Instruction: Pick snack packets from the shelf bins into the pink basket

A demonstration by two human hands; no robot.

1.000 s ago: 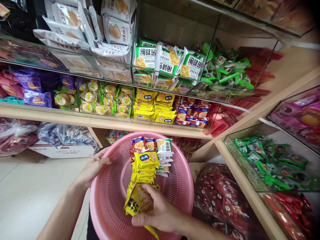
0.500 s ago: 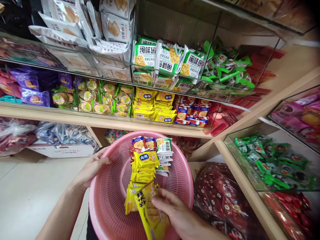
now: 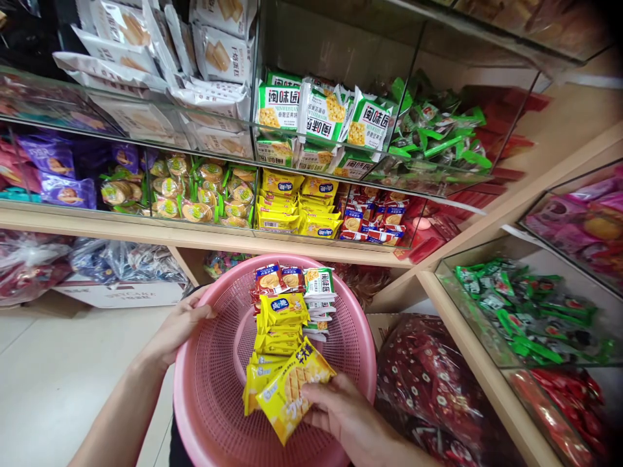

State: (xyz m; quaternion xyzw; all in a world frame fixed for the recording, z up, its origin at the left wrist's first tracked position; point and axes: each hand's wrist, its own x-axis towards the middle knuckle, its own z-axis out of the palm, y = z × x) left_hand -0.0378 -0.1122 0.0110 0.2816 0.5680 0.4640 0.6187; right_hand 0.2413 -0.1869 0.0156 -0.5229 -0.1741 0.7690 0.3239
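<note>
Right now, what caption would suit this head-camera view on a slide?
A right hand holds a yellow cracker packet above a pink mesh basket gripped by the left hand.

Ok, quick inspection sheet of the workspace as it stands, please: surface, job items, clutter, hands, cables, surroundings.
surface: pink mesh basket, rim gripped by the left hand.
job's things: yellow cracker packet in the right hand; stack of snack packets in the basket.
clutter: red patterned bags beside the basket.
hands: left on the rim, right on the packet.
cables: nothing seen.
surroundings: glass display shelves of snacks; tiled floor.
</note>
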